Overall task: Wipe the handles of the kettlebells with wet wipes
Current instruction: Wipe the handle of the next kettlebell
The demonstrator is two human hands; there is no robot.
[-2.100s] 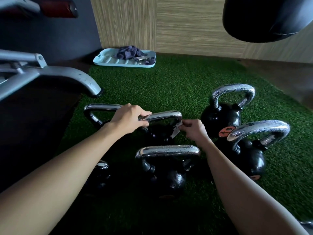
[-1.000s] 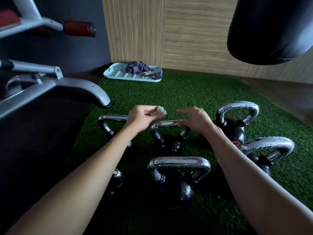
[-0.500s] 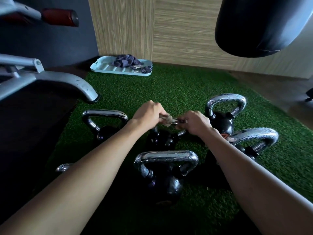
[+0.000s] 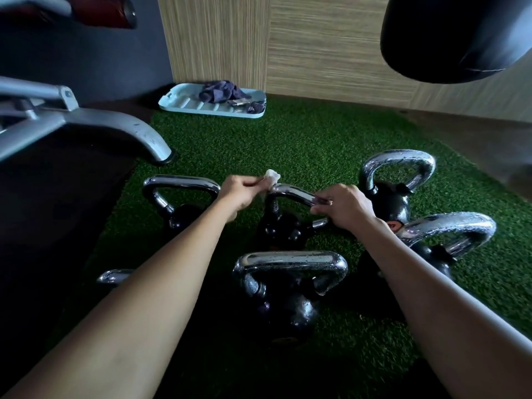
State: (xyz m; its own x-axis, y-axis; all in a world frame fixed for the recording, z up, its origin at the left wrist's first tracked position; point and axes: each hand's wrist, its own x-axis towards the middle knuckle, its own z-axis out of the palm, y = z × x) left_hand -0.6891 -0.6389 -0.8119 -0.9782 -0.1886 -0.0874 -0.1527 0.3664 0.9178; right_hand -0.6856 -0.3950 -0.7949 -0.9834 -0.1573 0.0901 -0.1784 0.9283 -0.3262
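on the turf (image 4: 288, 139) ahead of us stand six kettlebells, black with chrome handles. our left grip (image 4: 240, 194) is closed on a bunched white wipe (image 4: 272, 174), pinched between thumb and fingers, with a tuft sticking up past the knuckles. the wipe sits at the left bend of the handle (image 4: 293, 192) of the mid bell (image 4: 283, 226). it seems to touch the chrome there, though we cannot tell how firmly. our right grip (image 4: 344, 208) is curled round the right end of that same handle, fingers wrapped over the bar. the mid bell stands upright under our two hands.

the left bell (image 4: 181, 180) stands just beside our left grip, its handle dry-looking and bright. the near bell (image 4: 290, 259) stands between our forearms, its handle and body beaded with drops. the far bell (image 4: 400, 157) stands beyond our right grip, its handle wet too. the right bell (image 4: 449, 223) stands partly behind our right forearm, its handle speckled with drops. a sliver of the sixth handle (image 4: 113, 275) shows beside our left forearm.

at the far edge of the turf, by the wall, lies a pale blue tray (image 4: 178, 106) with a dark cloth (image 4: 218, 90) heaped in it. a grey frame (image 4: 129, 126) curves down to the floor on the left, with a red pad (image 4: 106, 11) above it. a black bag (image 4: 449, 38) hangs at the upper right.
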